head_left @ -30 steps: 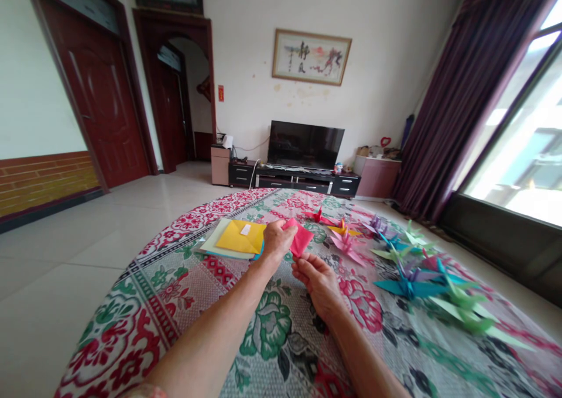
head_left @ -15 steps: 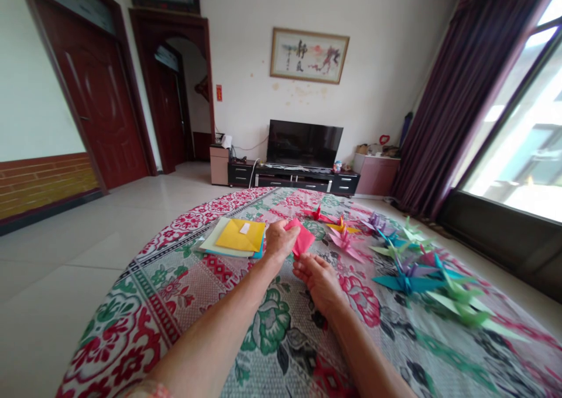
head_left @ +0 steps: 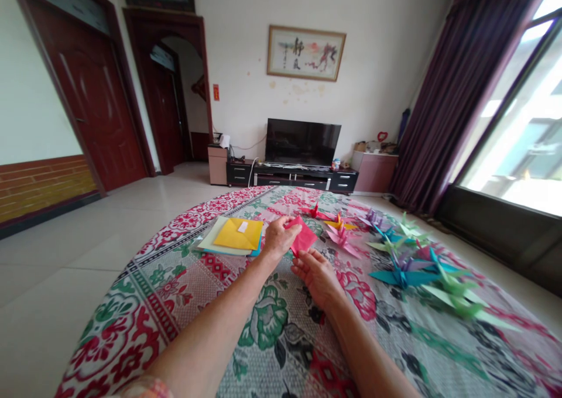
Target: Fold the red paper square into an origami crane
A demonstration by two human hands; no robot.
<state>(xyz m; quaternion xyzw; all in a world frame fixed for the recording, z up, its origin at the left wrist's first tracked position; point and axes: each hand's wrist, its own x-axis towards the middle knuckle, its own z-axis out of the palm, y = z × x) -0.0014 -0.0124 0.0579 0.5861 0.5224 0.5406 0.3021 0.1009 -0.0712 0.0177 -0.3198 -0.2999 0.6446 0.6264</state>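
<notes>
A folded piece of pinkish-red paper is held up between my two hands, over the patterned tablecloth. My left hand pinches its left side, thumb on top. At the lower corner, the fingertips of my right hand close on the paper's edge. To the left lies a stack of paper sheets with a yellow one on top and a small white scrap on it. Several folded paper cranes stand to the right, among them a pink crane, a blue crane and a green crane.
The round table is covered by a floral tablecloth. Beyond it, a television stands on a low black cabinet against the wall. Dark curtains hang by the window at the right, and red-brown doors are at the left.
The red paper has turned slightly and shows a broader face. My hands stay at nearly the same place, both still on it. The view has shifted a little.
</notes>
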